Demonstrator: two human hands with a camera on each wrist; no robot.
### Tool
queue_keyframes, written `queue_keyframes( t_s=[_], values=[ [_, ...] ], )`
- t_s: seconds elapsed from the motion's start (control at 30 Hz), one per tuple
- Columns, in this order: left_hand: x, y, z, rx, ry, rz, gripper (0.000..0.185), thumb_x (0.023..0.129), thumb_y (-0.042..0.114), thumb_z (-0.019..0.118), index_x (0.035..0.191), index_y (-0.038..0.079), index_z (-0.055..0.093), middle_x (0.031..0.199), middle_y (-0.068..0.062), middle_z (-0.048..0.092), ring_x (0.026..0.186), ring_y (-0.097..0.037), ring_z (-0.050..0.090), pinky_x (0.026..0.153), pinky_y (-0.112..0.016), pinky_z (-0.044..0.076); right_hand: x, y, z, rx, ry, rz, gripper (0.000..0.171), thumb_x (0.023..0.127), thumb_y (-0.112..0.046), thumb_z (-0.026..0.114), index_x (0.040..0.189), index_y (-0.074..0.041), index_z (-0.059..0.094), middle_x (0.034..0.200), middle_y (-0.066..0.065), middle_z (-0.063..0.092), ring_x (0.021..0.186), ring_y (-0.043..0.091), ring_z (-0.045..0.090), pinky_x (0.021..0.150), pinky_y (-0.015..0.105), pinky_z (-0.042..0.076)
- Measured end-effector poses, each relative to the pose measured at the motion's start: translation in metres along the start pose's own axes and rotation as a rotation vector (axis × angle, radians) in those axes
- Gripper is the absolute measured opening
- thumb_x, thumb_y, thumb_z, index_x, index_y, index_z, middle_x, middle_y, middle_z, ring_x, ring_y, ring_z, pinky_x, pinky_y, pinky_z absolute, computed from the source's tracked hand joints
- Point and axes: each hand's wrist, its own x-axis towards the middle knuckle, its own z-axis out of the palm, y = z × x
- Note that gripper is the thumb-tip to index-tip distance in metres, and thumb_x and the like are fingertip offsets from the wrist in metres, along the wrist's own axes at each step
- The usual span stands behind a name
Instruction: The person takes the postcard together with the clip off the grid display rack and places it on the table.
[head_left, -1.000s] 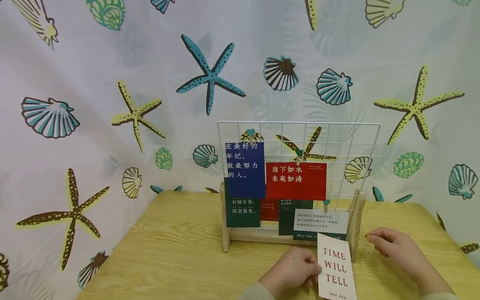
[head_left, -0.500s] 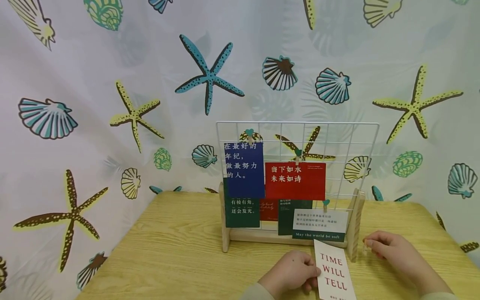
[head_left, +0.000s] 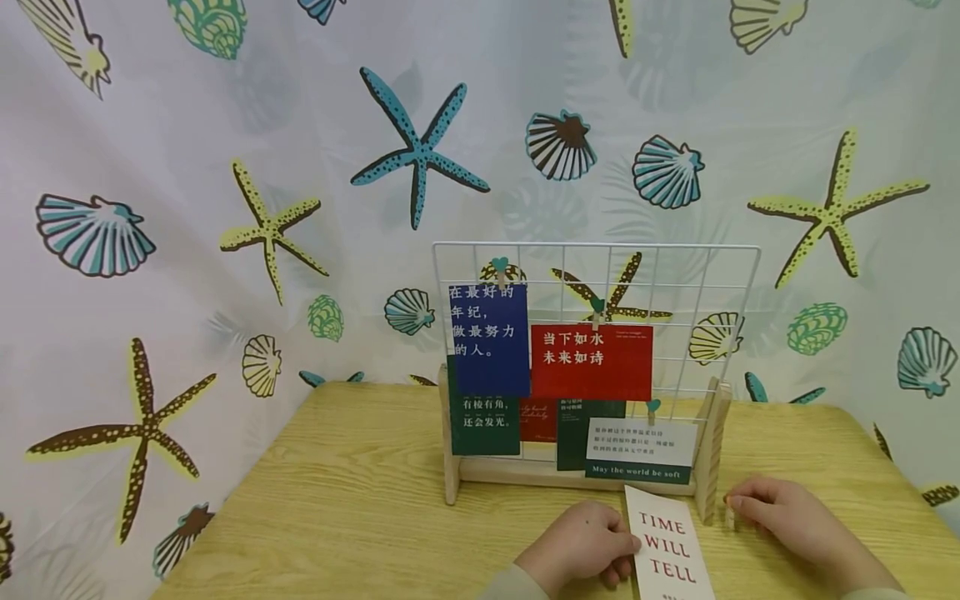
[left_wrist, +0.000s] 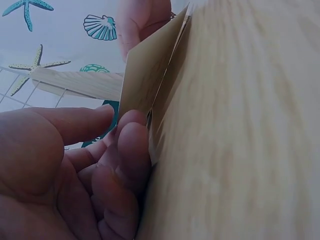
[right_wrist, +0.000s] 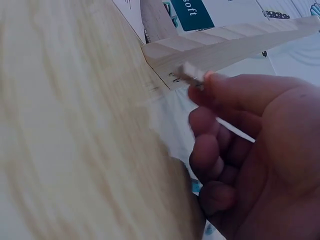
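In the head view my left hand [head_left: 581,546] pinches the left edge of a white card [head_left: 667,542] with red lettering. The left wrist view shows this card [left_wrist: 142,70] tilted just above the wooden surface, its edge between thumb and fingers. My right hand [head_left: 787,517] is right of the card, beside the rack's wooden foot. Between its thumb and forefinger it holds a small wooden clip [right_wrist: 189,74], whose tip sticks out. The card's lower end runs out of the head view.
A white wire grid [head_left: 690,300] stands on a wooden base [head_left: 517,475] behind the hands. Clipped to it hang a blue card [head_left: 491,367], a red card [head_left: 592,379] and a white-and-green card [head_left: 637,454]; heart-topped clips show above them. More cards show behind. The table [head_left: 337,500] spreads leftward.
The white card has come down and lies flatter, no longer overlapping the white-and-green card. My right hand, still holding the clip, has dropped slightly. The left hand has hardly moved.
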Motion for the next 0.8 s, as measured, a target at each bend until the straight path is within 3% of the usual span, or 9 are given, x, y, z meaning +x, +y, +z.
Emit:
queue_keyframes(
  t_s=[0.3,0.6,0.8],
  values=[
    [0.0019,0.0006,-0.0001,0.045,0.007,-0.04,0.03,0.097,0.033,0.069,0.075,0.013,0.07,0.068,-0.005,0.066,0.058,-0.019,0.059,0.069,-0.036,0.044,-0.0007,0.0044,0.0031,-0.103,-0.009,-0.088,0.021,0.1,-0.031,0.064,0.103,-0.013,0.075,0.1,0.001,0.068,0.091,0.02,0.055,0.076,0.035,0.044],
    [0.0015,0.0008,-0.0011,0.064,0.011,-0.049,0.033,0.097,0.036,0.068,0.074,0.012,0.07,0.064,-0.006,0.064,0.06,-0.021,0.058,0.07,-0.037,0.043,0.0012,0.0045,0.001,-0.154,0.004,-0.059,0.017,0.098,-0.03,0.067,0.1,-0.016,0.076,0.106,0.003,0.07,0.094,0.02,0.058,0.083,0.043,0.047],
    [0.0021,0.0017,-0.0025,0.071,0.004,-0.031,0.034,0.097,0.037,0.068,0.074,0.012,0.07,0.065,-0.006,0.064,0.059,-0.021,0.058,0.07,-0.037,0.043,0.0039,0.0064,0.0015,-0.165,0.023,-0.048,0.02,0.1,-0.029,0.064,0.105,-0.014,0.075,0.111,0.005,0.07,0.102,0.022,0.06,0.088,0.046,0.048]
  ],
)
